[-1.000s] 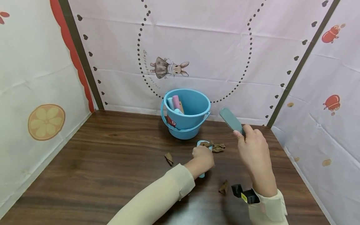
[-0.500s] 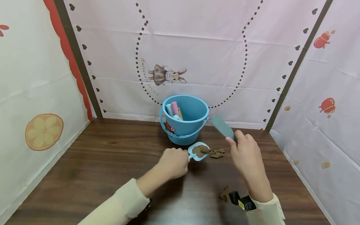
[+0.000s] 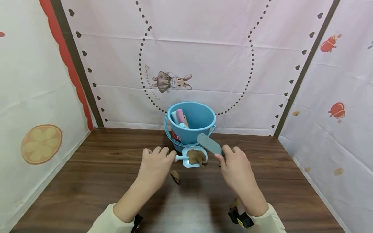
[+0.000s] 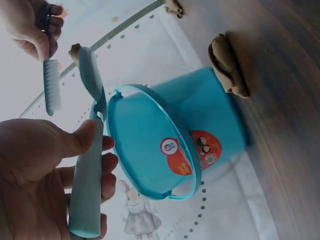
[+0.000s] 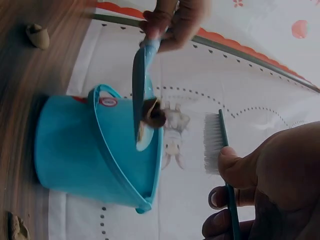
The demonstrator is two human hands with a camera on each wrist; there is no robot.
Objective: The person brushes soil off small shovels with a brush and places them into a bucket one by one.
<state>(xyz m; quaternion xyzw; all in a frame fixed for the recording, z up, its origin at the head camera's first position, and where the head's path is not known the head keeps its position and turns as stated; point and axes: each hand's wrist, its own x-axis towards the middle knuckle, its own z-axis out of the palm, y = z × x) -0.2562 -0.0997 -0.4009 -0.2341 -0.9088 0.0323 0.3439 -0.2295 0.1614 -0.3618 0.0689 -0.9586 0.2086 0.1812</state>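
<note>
My left hand [image 3: 155,168] grips the handle of a light blue toy shovel [image 3: 185,152], raised just in front of the blue bucket. Brown crumpled scraps [image 3: 194,156] lie on its blade, one overhanging the edge. In my right hand [image 3: 237,170] is a brush [image 3: 209,144] with a green back; its white bristles [image 5: 214,142] show in the right wrist view. The brush is held close to the shovel's right side, apart from it in the wrist views. The bucket [image 3: 189,136] stands upright with its handle folded down.
Pink and pale blue tubes [image 3: 180,115] stand inside the bucket. Loose brown scraps lie on the wooden table, one scrap [image 3: 175,177] in front of the shovel and another scrap [image 3: 234,203] by my right wrist. A printed cloth wall [image 3: 221,71] rises behind.
My left hand has swung left and lifted the shovel, loaded with scraps, off the table to the bucket's front. My right hand has brought the brush left toward it.
</note>
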